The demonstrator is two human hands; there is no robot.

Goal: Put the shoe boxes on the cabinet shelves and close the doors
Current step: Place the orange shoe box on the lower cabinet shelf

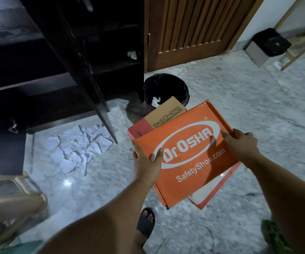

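Now the orange shoe box (186, 153) is held — both hands.
Left hand (146, 160) and right hand (239, 143) clasp its opposite edges; open cabinet shelves (38, 83) lie at ten o'clock — nearer the left hand.

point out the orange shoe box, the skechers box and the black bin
orange shoe box (188, 154): head view, on its printed lid
skechers box (166, 114): head view, on its tan lid
black bin (166, 87): head view, on the liner inside its rim

Black bin (166, 88), crumpled paper (78, 147), perhaps tissue.
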